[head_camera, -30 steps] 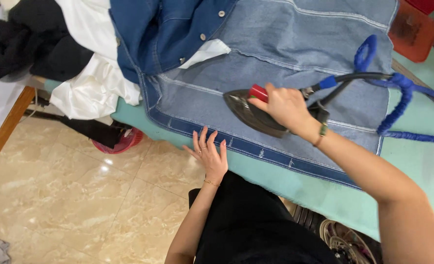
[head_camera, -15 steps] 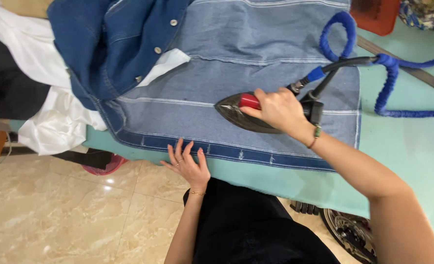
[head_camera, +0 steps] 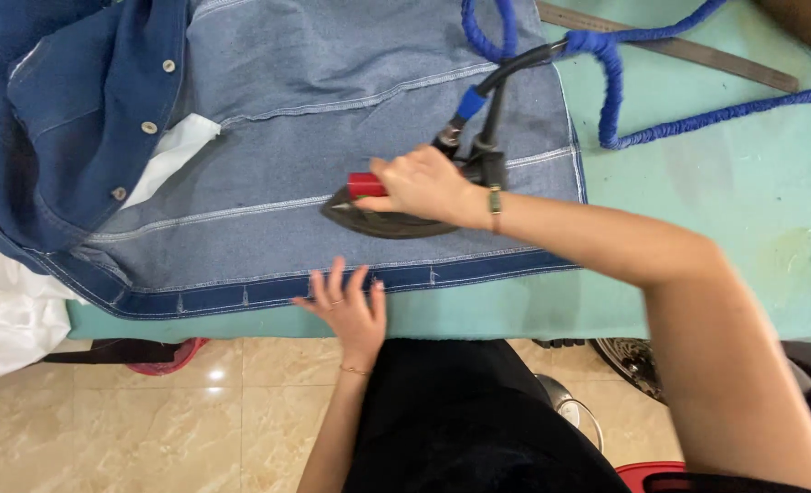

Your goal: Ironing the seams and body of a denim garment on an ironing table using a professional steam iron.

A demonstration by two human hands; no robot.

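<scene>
Nearest you: your black-clothed lap, above beige glossy floor tiles [head_camera: 104, 429]. A red round plastic object [head_camera: 163, 358] sits on the floor under the table edge, mostly hidden.

Your left hand [head_camera: 349, 306] lies flat, fingers spread, on the near edge of the pale green padded ironing table [head_camera: 716, 192]. Its fingertips touch the dark blue stitched hem of the light blue denim garment [head_camera: 332, 100]. It grips nothing, just presses down. There is a ring on one finger and a thin bracelet at the wrist.

Just beyond, your right hand [head_camera: 423, 183] is clenched around the red handle of the dark, flat-soled steam iron [head_camera: 382, 217]. The iron's sole rests on the denim, tip pointing to your left, just above the hem. A watch or bracelet is on that wrist; hard to tell which.

Behind the iron, a black hose with a blue fitting joins a blue braided cord [head_camera: 615, 82]. The cord loops over the table to the right and far side.

On the left, a darker blue denim part with pale round buttons [head_camera: 95, 100] is folded over the lighter panel. White fabric [head_camera: 8, 310] hangs off the table's left end.

Far right, a long flat grey metal ruler [head_camera: 688, 53] lies on the table at an angle, under the cord.
</scene>
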